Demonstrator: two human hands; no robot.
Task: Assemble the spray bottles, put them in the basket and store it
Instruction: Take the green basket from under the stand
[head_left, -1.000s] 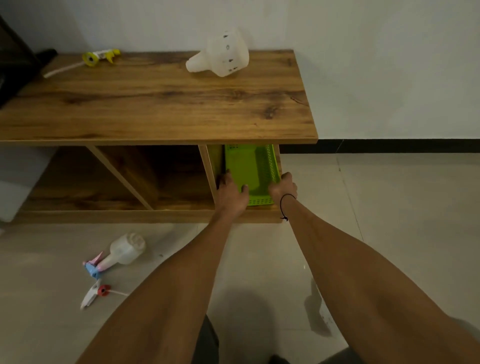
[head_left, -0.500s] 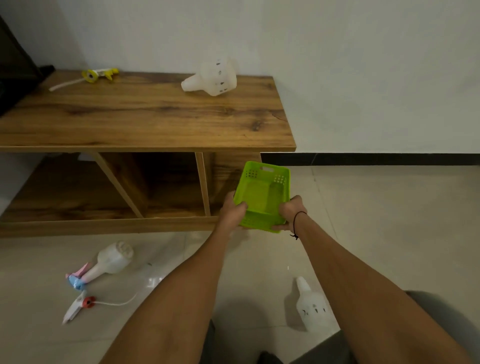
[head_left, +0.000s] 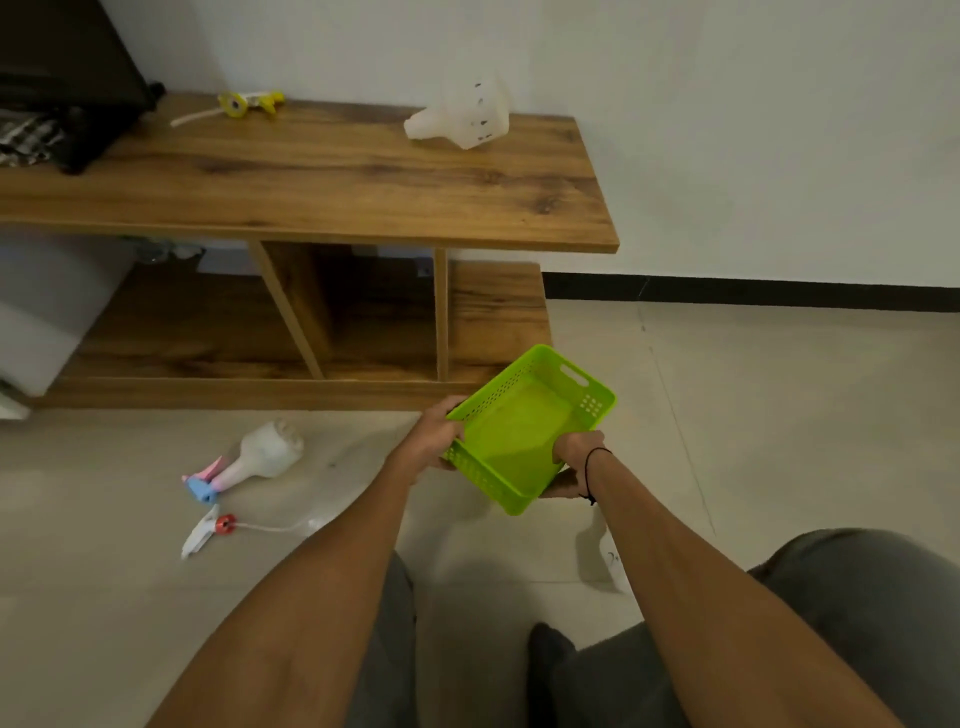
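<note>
I hold an empty green basket (head_left: 524, 441) above the floor, in front of the wooden stand. My left hand (head_left: 434, 441) grips its left rim and my right hand (head_left: 569, 462) grips its near right corner. A white bottle with a blue and pink spray head (head_left: 249, 462) lies on the floor to the left. Beside it lies a loose white and red spray head (head_left: 208, 530) with its tube. Another white bottle (head_left: 605, 556) lies on the floor, partly hidden by my right forearm. On the stand top lie a white bottle (head_left: 465, 117) and a yellow spray head (head_left: 244, 104).
The wooden stand (head_left: 332, 192) has a lower shelf with open compartments (head_left: 493, 317). A dark object (head_left: 67, 88) sits at the top's left end. A grey box (head_left: 47, 306) stands at the left of the lower shelf. My knees fill the bottom of the view.
Both hands pulled the green basket out of the right lower compartment and carried it toward me and to the right, turning it at an angle above the floor.
</note>
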